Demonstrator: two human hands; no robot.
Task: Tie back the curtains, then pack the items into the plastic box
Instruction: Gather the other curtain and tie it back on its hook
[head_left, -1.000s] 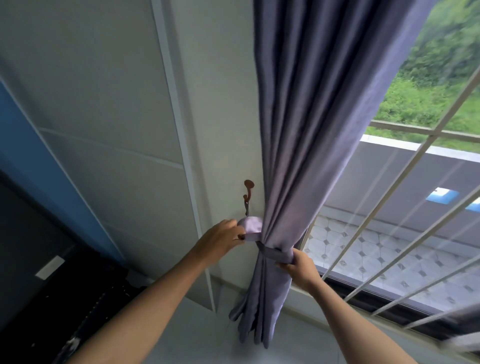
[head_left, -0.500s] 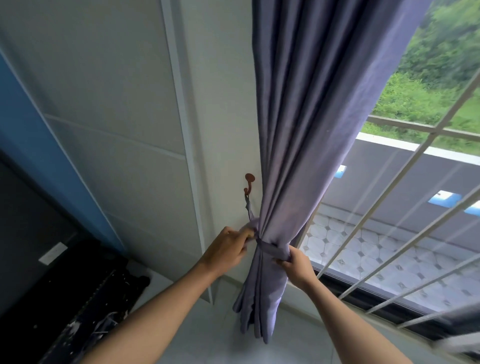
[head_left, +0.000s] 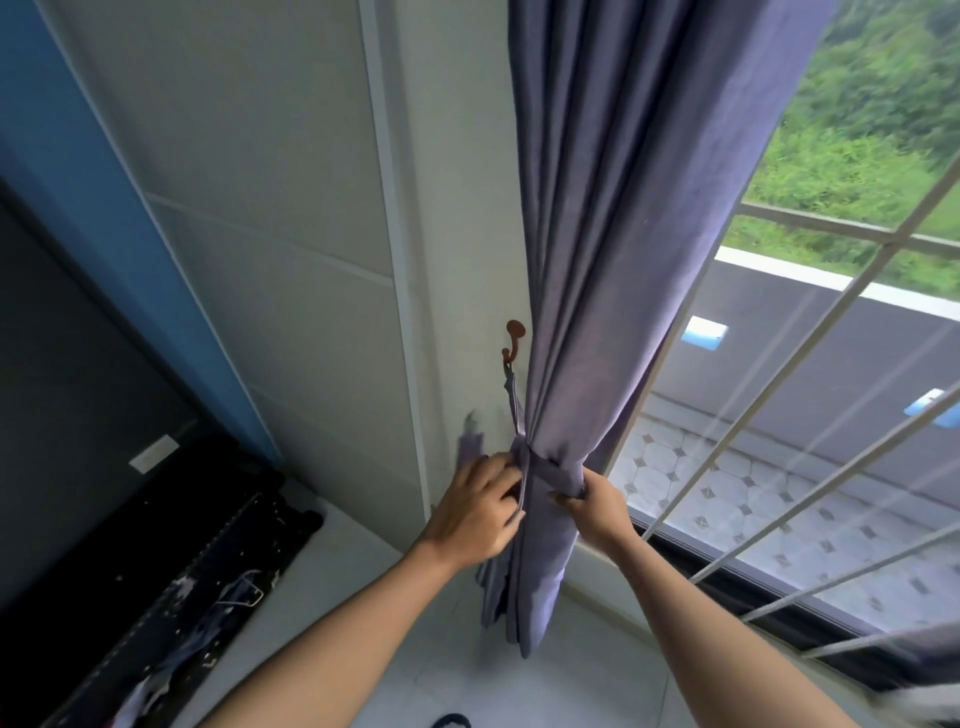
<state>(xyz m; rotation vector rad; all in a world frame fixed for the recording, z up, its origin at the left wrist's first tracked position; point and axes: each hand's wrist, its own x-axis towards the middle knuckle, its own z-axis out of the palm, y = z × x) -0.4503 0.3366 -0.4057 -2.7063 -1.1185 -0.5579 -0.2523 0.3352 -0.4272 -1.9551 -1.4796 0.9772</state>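
A purple curtain (head_left: 613, 249) hangs gathered beside the window, cinched by a matching fabric tie-back (head_left: 545, 470). The tie-back runs up as a thin strap to a brown wall hook (head_left: 513, 338). My left hand (head_left: 478, 512) grips the left end of the tie-back, whose loose tip (head_left: 467, 441) sticks up blurred. On the right side of the bundle, my right hand (head_left: 597, 501) pinches the band and the curtain together. The plastic box is not in view.
A white panelled wall (head_left: 291, 218) stands left of the curtain. A window with a white grille (head_left: 810, 395) is on the right. A black object with clutter (head_left: 197, 597) lies on the white floor at lower left, beside a blue wall strip (head_left: 104, 156).
The tie-back has been pulled tighter around the curtain and now hangs from the hook by its strap. My left hand moved down and right, closer to the bundle; the loose end flicked up.
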